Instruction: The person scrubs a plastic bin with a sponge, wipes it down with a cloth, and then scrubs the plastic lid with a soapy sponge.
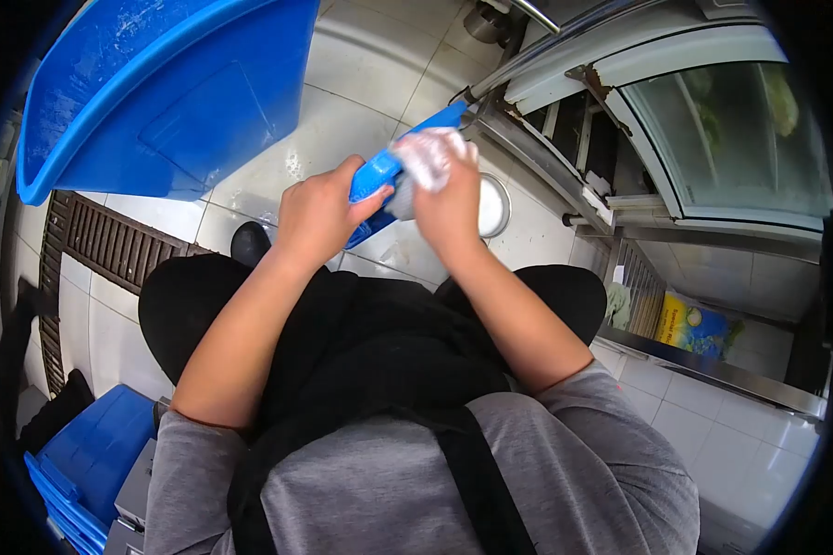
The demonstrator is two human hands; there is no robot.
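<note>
A blue plastic panel (377, 176), seen nearly edge-on, is tilted in front of my knees. Its kind is not clear from this angle. My left hand (322, 215) is closed on its near end, with the thumb over the rim. White suds cover the fingers of my right hand (449, 190), which presses a greyish, foamy scrubbing cloth or pad (403, 198) against the panel; which of the two it is, I cannot tell. Just beyond my right wrist, a round metal bowl (496, 205) with white, sudsy contents stands on the floor.
A large blue tub (222, 120) with wet, soapy walls stands at the upper left. A brown drain grate (120, 236) runs along the tiled floor. To the right are a metal-framed glass-door cabinet (727, 139) and a low shelf with a yellow-blue bag (692, 326). Blue containers (102, 444) sit at lower left.
</note>
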